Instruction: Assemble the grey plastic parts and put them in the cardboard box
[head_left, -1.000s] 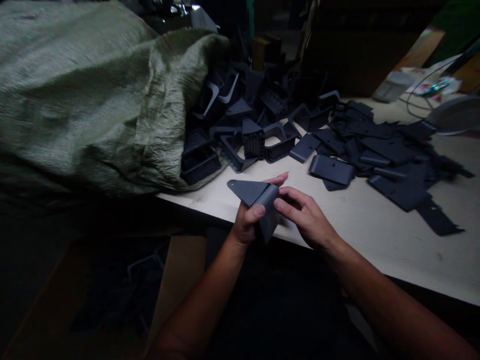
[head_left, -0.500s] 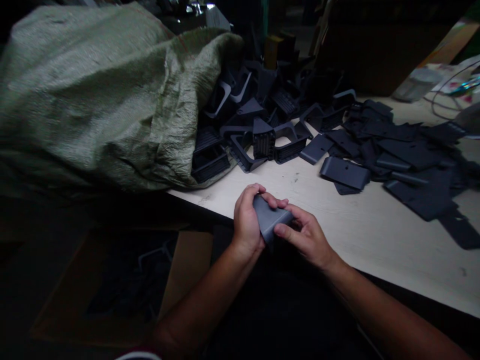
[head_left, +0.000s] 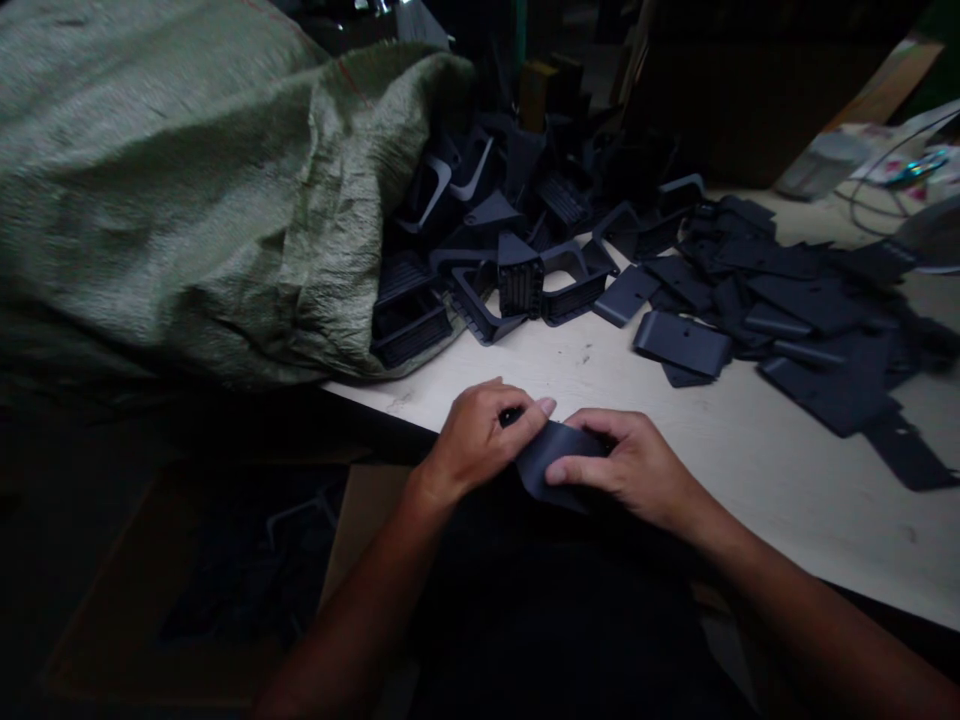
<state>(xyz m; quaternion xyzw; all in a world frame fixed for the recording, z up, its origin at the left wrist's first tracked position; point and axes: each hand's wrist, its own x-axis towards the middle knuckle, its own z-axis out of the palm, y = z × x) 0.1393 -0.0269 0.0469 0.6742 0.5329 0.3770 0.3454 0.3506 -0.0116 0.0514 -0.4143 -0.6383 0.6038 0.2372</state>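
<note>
A dark grey plastic part [head_left: 551, 455] is held between both hands at the table's near edge. My left hand [head_left: 487, 430] grips its upper left side, thumb on top. My right hand [head_left: 619, 465] pinches its right side, with the thumb across the face. The fingers beneath the part are hidden. Beyond the hands, dark frame-shaped parts [head_left: 517, 275] lie heaped at the mouth of a green woven sack [head_left: 225, 200]. Flat dark plates [head_left: 825, 300] are piled to the right, and one bent plate [head_left: 682, 343] lies at the near side of that pile.
Below the table at left stands an open cardboard box [head_left: 367, 510] with dark parts inside. The pale table [head_left: 750, 450] runs across to the right. At the back right are a clear container [head_left: 821, 165] and a thin cable [head_left: 870, 205].
My left hand has turned over from cupping the part's left side to gripping it from above. The part has rotated between the hands. The view has shifted slightly.
</note>
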